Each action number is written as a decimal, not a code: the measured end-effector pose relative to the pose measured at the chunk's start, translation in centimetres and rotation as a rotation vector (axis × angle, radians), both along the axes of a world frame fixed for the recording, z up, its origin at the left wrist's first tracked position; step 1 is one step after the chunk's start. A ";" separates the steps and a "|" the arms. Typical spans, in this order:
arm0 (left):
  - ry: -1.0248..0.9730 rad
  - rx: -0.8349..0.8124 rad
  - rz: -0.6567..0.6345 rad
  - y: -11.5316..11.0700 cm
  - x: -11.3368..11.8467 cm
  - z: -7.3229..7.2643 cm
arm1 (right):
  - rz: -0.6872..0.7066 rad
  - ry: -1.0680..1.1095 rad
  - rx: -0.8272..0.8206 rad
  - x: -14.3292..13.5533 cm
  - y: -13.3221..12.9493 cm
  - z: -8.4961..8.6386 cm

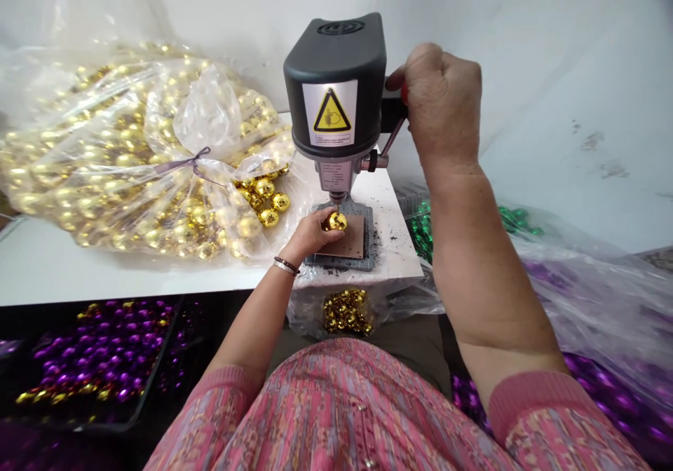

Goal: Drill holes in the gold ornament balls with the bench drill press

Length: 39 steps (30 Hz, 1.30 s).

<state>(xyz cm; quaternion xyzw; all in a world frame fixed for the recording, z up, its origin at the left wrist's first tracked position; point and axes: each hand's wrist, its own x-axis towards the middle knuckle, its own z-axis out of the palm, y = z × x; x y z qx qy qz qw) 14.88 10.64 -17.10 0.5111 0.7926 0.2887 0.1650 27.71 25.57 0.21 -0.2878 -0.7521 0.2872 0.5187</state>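
My left hand (pixel 314 233) pinches a shiny gold ball (pixel 337 221) between thumb and fingers, right under the chuck of a small bench drill press (pixel 336 85). The ball is above a brown board (pixel 344 240) on the machine's grey base (pixel 368 247). Up at the right, my right hand (pixel 444 99) is wrapped round the red-ended feed lever (pixel 395 134). Most of the lever's knob is hidden by that hand. Whether the drill bit is inside the ball I cannot tell.
A large clear bag (pixel 131 155) of gold balls lies left of the machine, with loose gold balls (pixel 269 198) at its opening. Dark shavings dot the white table (pixel 389 268). Below hangs a bag of gold balls (pixel 348 311). Purple balls (pixel 105 348) fill a dark tray; green ones (pixel 420 229) lie right.
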 end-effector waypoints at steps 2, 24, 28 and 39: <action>0.028 0.022 -0.009 -0.1 0.0 -0.3 | -0.057 0.011 -0.145 0.0 -0.9 0.5; -0.148 0.026 -0.045 0.8 0.1 -1.3 | 0.000 -0.102 0.127 5.1 -7.6 -5.1; -0.151 0.040 -0.054 0.8 0.0 -1.6 | -0.169 -0.186 0.290 4.9 -7.8 -7.9; -0.259 0.089 -0.099 0.6 -0.1 -2.0 | -0.267 -0.061 0.497 4.2 -7.0 -12.2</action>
